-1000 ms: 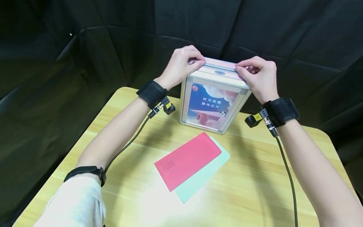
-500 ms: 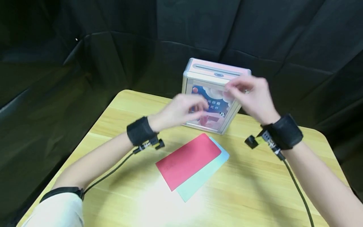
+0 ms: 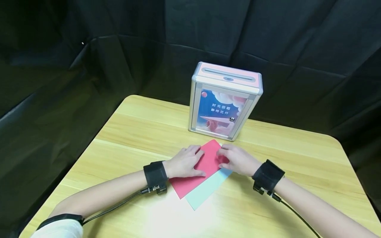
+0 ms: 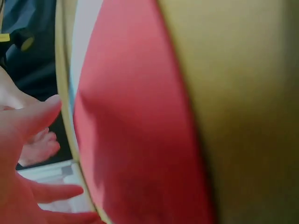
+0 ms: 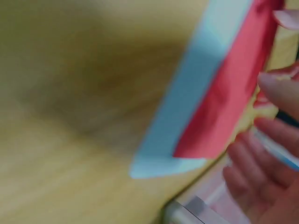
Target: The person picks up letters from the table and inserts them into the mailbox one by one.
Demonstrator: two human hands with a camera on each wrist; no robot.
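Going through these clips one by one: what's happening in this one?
A person sits at a wooden table with both hands down on a red envelope. The left hand rests on its left part and the right hand on its right part. The red envelope lies on top of a pale blue-green one. Behind them stands a pink letter box with a slot in its top; neither hand touches it.

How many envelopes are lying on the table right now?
2. The red envelope lies on top under both hands; the light blue envelope lies beneath it, sticking out toward the near side. Any inside the box would be hidden.
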